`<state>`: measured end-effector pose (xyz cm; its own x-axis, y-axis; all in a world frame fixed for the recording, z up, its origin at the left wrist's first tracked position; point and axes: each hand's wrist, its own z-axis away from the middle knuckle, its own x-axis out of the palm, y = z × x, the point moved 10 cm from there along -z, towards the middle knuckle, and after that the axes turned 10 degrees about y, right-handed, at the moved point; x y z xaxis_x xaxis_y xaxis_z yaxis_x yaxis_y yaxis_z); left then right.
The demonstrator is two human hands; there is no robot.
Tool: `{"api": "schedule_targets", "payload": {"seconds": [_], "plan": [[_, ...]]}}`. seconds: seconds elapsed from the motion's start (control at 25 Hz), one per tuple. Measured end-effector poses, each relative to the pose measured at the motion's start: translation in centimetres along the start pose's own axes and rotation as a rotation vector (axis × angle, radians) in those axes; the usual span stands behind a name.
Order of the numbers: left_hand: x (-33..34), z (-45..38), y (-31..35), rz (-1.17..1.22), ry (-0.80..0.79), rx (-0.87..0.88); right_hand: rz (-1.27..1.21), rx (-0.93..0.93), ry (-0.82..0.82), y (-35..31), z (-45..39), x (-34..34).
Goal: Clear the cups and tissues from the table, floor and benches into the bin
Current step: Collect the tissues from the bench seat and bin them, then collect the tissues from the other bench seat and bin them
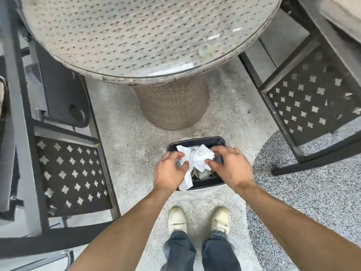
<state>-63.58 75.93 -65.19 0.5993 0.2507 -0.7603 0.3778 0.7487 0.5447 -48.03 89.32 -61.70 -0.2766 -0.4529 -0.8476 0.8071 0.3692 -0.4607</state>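
2 hands meet over a small black bin [219, 141] that stands on the speckled floor [125, 137] just ahead of the person's pale sneakers [176, 219]. Between them they hold a bunch of crumpled white tissues [197, 156] directly above the bin's opening. The left hand [169, 171] has its thumb and fingers curled round the left side of the bunch, and 1 long strip of tissue hangs from that grip down past the bin's near rim. The right hand [230, 166] pinches the right side of the bunch with curled fingertips. Inside the bin, below the tissues, the round rims of paper cups [203, 173] show, though how many cannot be told. A clear plastic liner appears to spill out round the bin's near edge.

Beyond the bin stands a round wicker table [136, 36] with a glass top on a woven cylindrical base. 2 dark metal benches [70, 173] with star-shaped cut-outs flank the scene, 1 on the left and 1 on the right, both well apart from the bin.
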Motion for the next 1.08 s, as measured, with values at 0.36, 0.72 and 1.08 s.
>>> {"api": "schedule_targets", "payload": {"seconds": [0.36, 0.72, 1.08], "plan": [[-20.9, 4.1, 17.3, 0.098, 0.192, 0.425, -0.047, -0.274, 0.345, -12.2, 2.7, -23.7], [-37.9, 16.3, 39.9, 0.211, 0.309, 0.976, -0.068, -0.370, 0.802, -17.6, 14.0, -50.5], [-36.8, 30.9, 59.4, 0.355, 0.166, 1.352, -0.003, -0.173, 1.122, -6.2, 30.1, -67.3]]}}
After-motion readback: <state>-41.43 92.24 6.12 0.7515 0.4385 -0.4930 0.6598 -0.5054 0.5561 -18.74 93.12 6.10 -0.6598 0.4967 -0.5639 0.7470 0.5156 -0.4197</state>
